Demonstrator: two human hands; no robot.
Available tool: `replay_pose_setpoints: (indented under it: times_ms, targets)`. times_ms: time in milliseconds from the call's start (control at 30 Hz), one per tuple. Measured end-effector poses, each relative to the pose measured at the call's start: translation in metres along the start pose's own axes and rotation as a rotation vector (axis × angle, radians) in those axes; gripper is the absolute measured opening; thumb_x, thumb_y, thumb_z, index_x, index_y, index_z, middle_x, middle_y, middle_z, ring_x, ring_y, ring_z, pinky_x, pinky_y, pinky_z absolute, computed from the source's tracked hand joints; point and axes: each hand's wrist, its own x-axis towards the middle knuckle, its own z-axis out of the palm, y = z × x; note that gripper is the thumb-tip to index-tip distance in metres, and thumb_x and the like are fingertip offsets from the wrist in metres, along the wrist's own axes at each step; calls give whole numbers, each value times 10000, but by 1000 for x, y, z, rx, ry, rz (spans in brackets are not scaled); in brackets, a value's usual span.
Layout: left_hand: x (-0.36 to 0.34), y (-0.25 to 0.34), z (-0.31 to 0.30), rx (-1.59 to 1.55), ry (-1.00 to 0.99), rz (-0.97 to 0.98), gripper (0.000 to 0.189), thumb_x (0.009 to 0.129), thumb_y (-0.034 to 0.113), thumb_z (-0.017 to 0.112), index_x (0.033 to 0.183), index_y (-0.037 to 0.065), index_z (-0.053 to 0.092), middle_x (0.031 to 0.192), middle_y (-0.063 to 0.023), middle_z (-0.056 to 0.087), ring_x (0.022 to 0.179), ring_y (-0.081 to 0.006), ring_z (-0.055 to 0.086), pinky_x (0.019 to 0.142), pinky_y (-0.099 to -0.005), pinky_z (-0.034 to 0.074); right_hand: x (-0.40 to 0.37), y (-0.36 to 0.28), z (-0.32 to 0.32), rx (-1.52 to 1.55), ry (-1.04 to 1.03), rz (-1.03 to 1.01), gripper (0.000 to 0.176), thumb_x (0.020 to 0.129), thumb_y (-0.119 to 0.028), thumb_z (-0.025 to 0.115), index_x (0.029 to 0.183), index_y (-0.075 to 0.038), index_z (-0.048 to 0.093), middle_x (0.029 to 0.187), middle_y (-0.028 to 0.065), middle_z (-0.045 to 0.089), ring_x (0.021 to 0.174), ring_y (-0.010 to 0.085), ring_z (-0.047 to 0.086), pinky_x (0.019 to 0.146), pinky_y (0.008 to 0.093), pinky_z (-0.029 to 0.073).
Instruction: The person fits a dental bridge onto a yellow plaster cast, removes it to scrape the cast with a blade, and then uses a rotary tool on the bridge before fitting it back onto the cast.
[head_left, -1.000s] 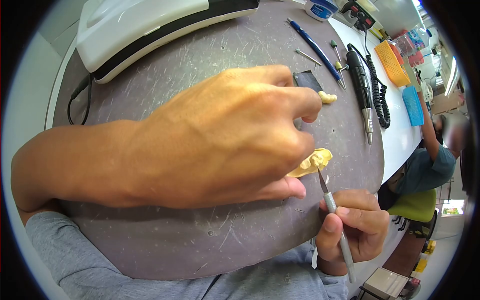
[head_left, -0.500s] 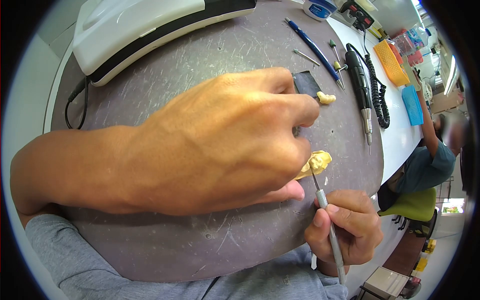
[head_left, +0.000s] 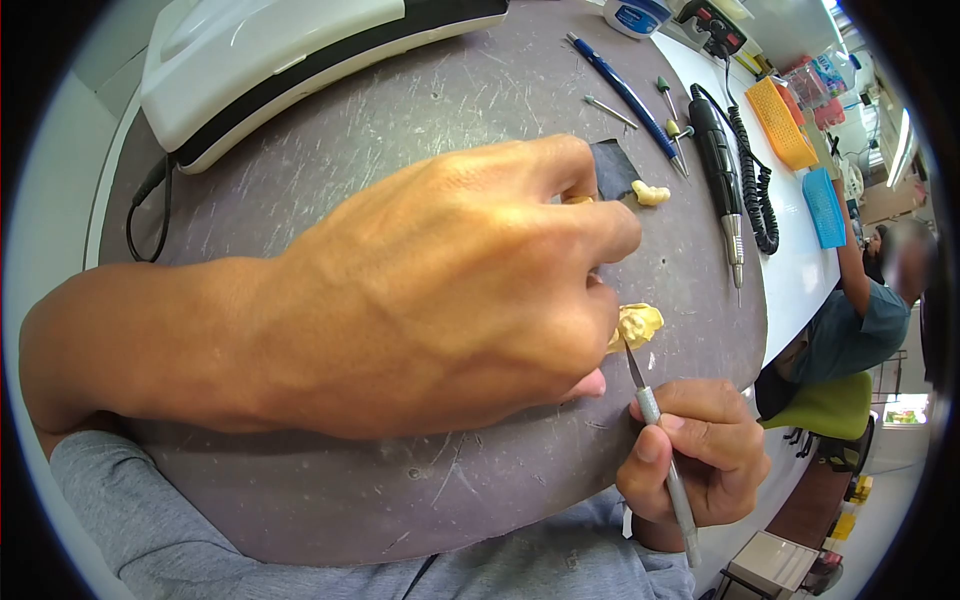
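Note:
My left hand (head_left: 450, 290) reaches across from the left, its back to the camera and fingers curled. It grips a small yellow piece (head_left: 641, 324) with a lumpy, tooth-like end sticking out past the fingers; the rest is hidden. In my right hand (head_left: 700, 450), at lower right, is a craft knife (head_left: 672, 475) with a slim metal handle, held like a pen. Its pointed blade meets the edge of the yellow piece. Beyond my left fingers lie a cream-coloured row of tooth shapes (head_left: 651, 193) and a dark square sheet (head_left: 614, 170).
On the scratched grey mat (head_left: 480, 500) lie a blue pen-like tool (head_left: 625, 100), small burs (head_left: 667, 97) and a black rotary handpiece (head_left: 715, 160) with coiled cord. A white machine (head_left: 300, 70) stands upper left. Orange (head_left: 781, 122) and blue baskets (head_left: 824, 208) and a seated person (head_left: 865, 330) are right.
The knife and my right hand have shifted slightly down and right. My left hand has turned a little, its thumb showing less. The yellow piece stays in nearly the same place.

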Motion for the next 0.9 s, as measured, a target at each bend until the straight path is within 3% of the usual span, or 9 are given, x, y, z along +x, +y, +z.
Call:
replay_pose_setpoints:
  times_ms: [900]
  targets:
    - [1, 1, 1, 19, -6, 5, 397, 528, 253, 842, 823, 33, 694, 962, -27, 616, 920, -251, 616, 645, -316, 552, 2, -1, 0, -76, -52, -31, 250, 778, -76, 799, 890, -61, 576, 718, 95, 668, 555, 192, 633, 473, 283, 503]
